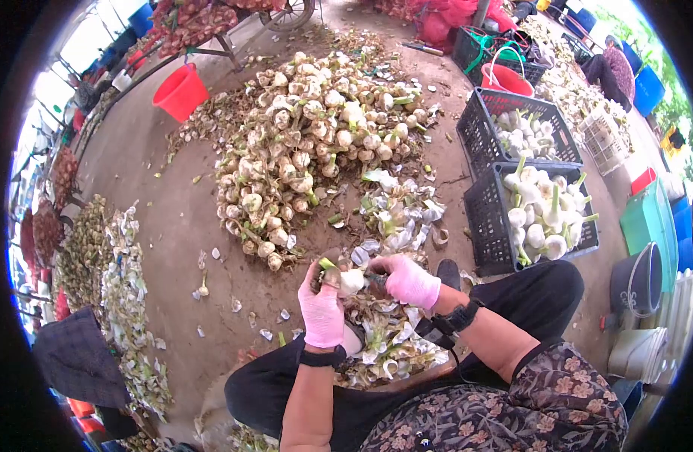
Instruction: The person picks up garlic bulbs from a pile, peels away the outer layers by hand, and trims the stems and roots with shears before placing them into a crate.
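A pink, soiled glove covers my left hand (321, 303), whose fingers are closed round a garlic bulb (351, 282) with a short green stem. My right hand (406, 280), gloved in pink too, is closed at the bulb's right side on a small dark tool that its fingers largely hide. Below both hands, garlic peelings (388, 339) lie between my legs. Beyond them a large heap of unpeeled garlic (309, 143) spreads on the ground.
Two black crates (482, 226) of white garlic stand at the right, with a red bucket (507, 80) behind. Another red bucket (181, 92) stands upper left. Buckets (635, 282) line the far right. A person (613, 71) sits at the upper right.
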Demonstrator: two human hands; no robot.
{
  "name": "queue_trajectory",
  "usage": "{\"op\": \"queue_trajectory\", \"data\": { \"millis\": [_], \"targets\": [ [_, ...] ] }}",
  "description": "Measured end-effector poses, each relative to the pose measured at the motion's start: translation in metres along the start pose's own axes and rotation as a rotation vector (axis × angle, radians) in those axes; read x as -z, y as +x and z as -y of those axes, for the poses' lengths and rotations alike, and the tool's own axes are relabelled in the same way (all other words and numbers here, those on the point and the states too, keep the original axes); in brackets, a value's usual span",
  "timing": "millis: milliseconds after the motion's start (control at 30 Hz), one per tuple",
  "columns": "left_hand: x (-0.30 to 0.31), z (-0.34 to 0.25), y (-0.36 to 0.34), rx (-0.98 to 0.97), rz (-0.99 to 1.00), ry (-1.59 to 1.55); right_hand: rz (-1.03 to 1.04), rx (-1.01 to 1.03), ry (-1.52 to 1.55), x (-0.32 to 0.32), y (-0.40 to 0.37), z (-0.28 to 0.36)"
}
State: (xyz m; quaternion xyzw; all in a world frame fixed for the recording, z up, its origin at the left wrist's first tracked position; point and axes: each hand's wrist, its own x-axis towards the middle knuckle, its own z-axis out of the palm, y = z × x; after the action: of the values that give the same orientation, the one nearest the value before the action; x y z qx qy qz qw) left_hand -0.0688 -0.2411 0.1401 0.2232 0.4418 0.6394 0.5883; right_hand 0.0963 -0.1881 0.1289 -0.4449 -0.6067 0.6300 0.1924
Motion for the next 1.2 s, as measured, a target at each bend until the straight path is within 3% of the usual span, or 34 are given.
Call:
{"op": "queue_trajectory", "data": {
  "millis": [67, 133, 300, 367, 400, 467, 533, 600, 667, 733, 833, 867, 933, 1133, 1200],
  "targets": [
    [-0.001, -0.003, 0.002, 0.003, 0.024, -0.051, -0.009, -0.049, 0.011, -0.002, 0.004, -0.021],
    [0.0, -0.005, 0.004, 0.005, 0.033, -0.102, -0.138, 0.043, -0.038, -0.002, 0.0, -0.02],
    [-0.002, -0.005, 0.003, -0.028, 0.017, -0.13, -0.154, 0.106, -0.012, 0.008, -0.001, -0.004],
    [0.005, 0.0, 0.006, 0.004, 0.013, -0.237, -0.122, 0.094, 0.413, 0.003, -0.006, 0.007],
    [0.007, 0.003, 0.007, 0.004, 0.011, -0.237, -0.12, 0.091, 0.413, 0.0, -0.007, 0.01],
    [0.011, 0.006, 0.008, 0.066, 0.038, -0.396, -0.125, 0.213, 0.178, -0.01, -0.009, 0.016],
    [0.012, 0.007, 0.01, 0.1, -0.013, -0.487, -0.19, 0.19, 0.07, -0.022, -0.015, 0.011],
    [0.019, 0.006, 0.013, 0.131, -0.061, -0.575, -0.061, 0.329, -0.469, -0.033, -0.018, -0.015],
    [0.031, 0.005, 0.019, 0.274, -0.078, -0.699, 0.292, 0.137, -0.659, -0.035, -0.024, -0.026],
    [0.033, 0.007, 0.022, 0.296, -0.095, -0.734, 0.369, 0.165, -0.753, -0.03, -0.024, -0.033],
    [0.035, 0.013, 0.018, 0.332, -0.064, -0.656, -0.082, 0.292, -0.378, -0.021, -0.026, -0.012],
    [0.034, 0.015, 0.02, 0.335, -0.057, -0.653, -0.128, 0.179, -0.194, -0.017, -0.028, 0.008],
    [0.027, 0.018, 0.022, 0.352, -0.166, -0.631, -0.199, 0.25, -0.288, -0.016, -0.021, 0.014],
    [0.022, 0.028, 0.019, 0.332, -0.118, -0.527, -0.395, 0.262, -0.349, -0.033, -0.014, 0.027],
    [0.025, 0.027, 0.019, 0.293, -0.134, -0.439, -0.343, 0.229, -0.35, -0.034, -0.015, 0.023]
  ]
}}
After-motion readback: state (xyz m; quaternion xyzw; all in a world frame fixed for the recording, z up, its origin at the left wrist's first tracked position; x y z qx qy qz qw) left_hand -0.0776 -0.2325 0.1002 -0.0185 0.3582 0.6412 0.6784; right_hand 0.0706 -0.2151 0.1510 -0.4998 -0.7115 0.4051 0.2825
